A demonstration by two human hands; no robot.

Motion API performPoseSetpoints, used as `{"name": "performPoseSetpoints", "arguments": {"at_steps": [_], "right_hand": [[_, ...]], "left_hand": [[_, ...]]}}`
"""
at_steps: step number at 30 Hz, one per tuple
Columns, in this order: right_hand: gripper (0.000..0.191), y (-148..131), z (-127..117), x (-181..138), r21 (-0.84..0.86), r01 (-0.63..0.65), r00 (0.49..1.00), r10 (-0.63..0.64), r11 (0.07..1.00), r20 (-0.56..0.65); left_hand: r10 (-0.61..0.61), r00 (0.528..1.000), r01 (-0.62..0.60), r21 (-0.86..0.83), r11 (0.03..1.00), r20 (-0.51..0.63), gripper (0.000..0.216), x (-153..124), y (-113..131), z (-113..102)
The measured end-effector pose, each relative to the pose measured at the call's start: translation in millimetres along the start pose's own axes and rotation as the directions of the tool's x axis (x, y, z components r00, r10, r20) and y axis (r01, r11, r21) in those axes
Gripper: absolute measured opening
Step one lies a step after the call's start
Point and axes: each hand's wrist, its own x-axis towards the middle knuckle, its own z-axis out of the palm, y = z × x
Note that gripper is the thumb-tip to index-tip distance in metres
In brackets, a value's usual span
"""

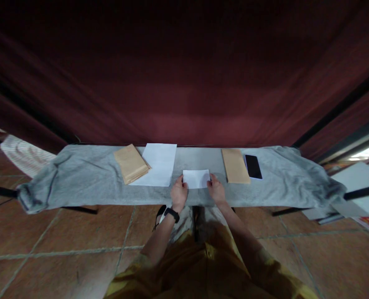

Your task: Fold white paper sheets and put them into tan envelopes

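Note:
A small folded white paper [196, 178] lies on the grey cloth of the table [78, 178] in front of me. My left hand [179, 193] pinches its left edge; a black watch sits on that wrist. My right hand [216, 189] pinches its right edge. Both hands have their fingers closed on the paper, which rests flat on the cloth.
A stack of white sheets [157, 164] and a pile of brown envelopes [130, 163] lie to the left. A single brown envelope [235, 165] and a black phone [253, 166] lie to the right. A dark red curtain [184, 83] hangs behind the table. The floor is tiled.

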Motion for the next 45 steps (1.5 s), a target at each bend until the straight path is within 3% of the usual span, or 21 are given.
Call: {"name": "performPoseSetpoints", "arguments": {"at_steps": [3, 6, 9, 11, 16, 22, 28, 32, 35, 39, 45], "right_hand": [[0.043, -4, 1, -5, -0.234, 0.071, 0.997, -0.06, 0.97, 0.054], [0.038, -4, 0, -9, -0.319, 0.108, 0.992, -0.082, 0.942, 0.094], [0.038, -2, 0, -9, -0.318, 0.149, 0.988, -0.126, 0.936, 0.092], [0.039, 1, 0, -9, -0.301, 0.17, 0.985, -0.148, 0.938, 0.092], [0.039, 5, -1, -7, -0.274, 0.14, 0.988, -0.116, 0.951, 0.104], [0.039, 8, 2, -10, -0.288, 0.154, 0.988, -0.142, 0.945, 0.062], [0.038, 2, 4, -3, -0.31, 0.23, 0.972, -0.235, 0.922, 0.022], [0.045, -18, 25, 8, -0.184, 0.406, 0.912, -0.385, 0.895, 0.142], [0.048, -25, 41, 9, -0.221, 0.455, 0.883, -0.403, 0.863, 0.242], [0.053, -16, 46, 5, -0.302, 0.396, 0.915, -0.346, 0.867, 0.207], [0.054, 5, 29, 3, -0.319, 0.402, 0.916, -0.37, 0.858, 0.157]], "left_hand": [[0.064, 0.998, -0.069, 0.234, 0.97, 0.03, 0.04, -6, 5, -4], [0.237, 0.971, -0.234, 0.389, 0.891, 0.04, 0.041, -10, 11, 3], [0.456, 0.877, -0.479, 0.343, 0.808, 0.15, 0.044, -13, 20, 22], [0.534, 0.813, -0.582, 0.277, 0.765, 0.234, 0.047, -14, 27, 37], [0.493, 0.822, -0.562, 0.27, 0.782, 0.285, 0.056, -6, 27, 57], [0.428, 0.879, -0.476, 0.336, 0.812, 0.211, 0.061, 13, 0, 46], [0.417, 0.883, -0.469, 0.368, 0.803, 0.216, 0.061, 18, -11, 40], [0.428, 0.873, -0.488, 0.375, 0.788, 0.235, 0.058, 18, -10, 40], [0.418, 0.872, -0.488, 0.377, 0.787, 0.256, 0.059, 18, -9, 39], [0.407, 0.874, -0.482, 0.379, 0.79, 0.265, 0.058, 17, -6, 38], [0.403, 0.877, -0.477, 0.386, 0.789, 0.26, 0.061, 14, 0, 36]]}}
